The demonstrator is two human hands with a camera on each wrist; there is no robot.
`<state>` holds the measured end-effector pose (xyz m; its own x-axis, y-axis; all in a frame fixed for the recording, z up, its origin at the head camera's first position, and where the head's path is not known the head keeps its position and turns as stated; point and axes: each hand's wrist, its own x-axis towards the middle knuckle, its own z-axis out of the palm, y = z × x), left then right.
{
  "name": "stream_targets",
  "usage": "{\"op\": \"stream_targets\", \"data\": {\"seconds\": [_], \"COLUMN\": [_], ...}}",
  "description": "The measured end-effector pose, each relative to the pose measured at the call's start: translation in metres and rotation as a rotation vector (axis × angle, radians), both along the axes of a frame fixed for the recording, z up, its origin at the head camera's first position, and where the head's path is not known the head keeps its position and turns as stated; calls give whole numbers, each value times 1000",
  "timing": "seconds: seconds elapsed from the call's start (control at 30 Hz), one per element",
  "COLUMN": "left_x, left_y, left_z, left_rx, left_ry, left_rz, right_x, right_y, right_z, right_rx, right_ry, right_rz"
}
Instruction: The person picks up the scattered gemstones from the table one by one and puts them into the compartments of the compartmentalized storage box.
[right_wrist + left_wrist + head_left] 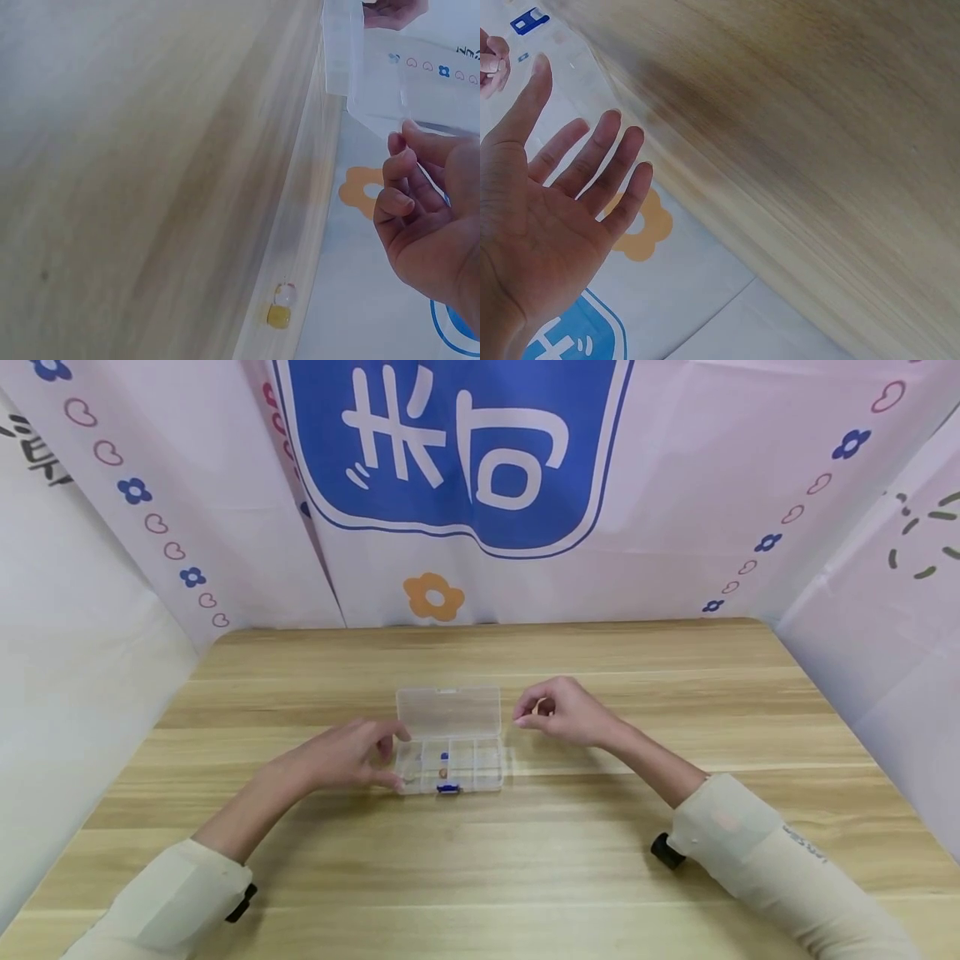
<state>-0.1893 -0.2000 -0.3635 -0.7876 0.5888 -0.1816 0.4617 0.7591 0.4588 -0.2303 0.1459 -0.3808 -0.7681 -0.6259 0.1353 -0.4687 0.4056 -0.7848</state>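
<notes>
A clear plastic compartment box (462,766) lies on the table with its lid (448,712) raised at the back. One of its compartments holds a blue bead (445,756) and an orange bead (443,772). My left hand (347,755) rests at the box's left end, thumb by the front corner and index finger by the hinge side; the left wrist view shows its fingers spread and nearly straight. Right of the lid, my right hand (572,714) brings thumb and index fingertips together on a tiny pale thing, too small to tell its kind.
A yellow bead (278,317) and a clear bead (285,294) lie on the table near the right hand. The box's blue latch (448,788) faces the front. Behind the wooden table (465,868) hangs a printed cloth (675,552).
</notes>
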Motion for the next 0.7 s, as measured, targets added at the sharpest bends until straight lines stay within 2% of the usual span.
{"op": "stream_targets", "data": {"seconds": [0.7], "left_x": [0], "left_y": [1], "left_z": [-1], "left_rx": [-6], "left_ry": [18], "left_rz": [-7], "right_x": [3], "right_y": [-19], "right_z": [1], "right_rx": [-20], "right_ry": [13], "right_rz": [40]}}
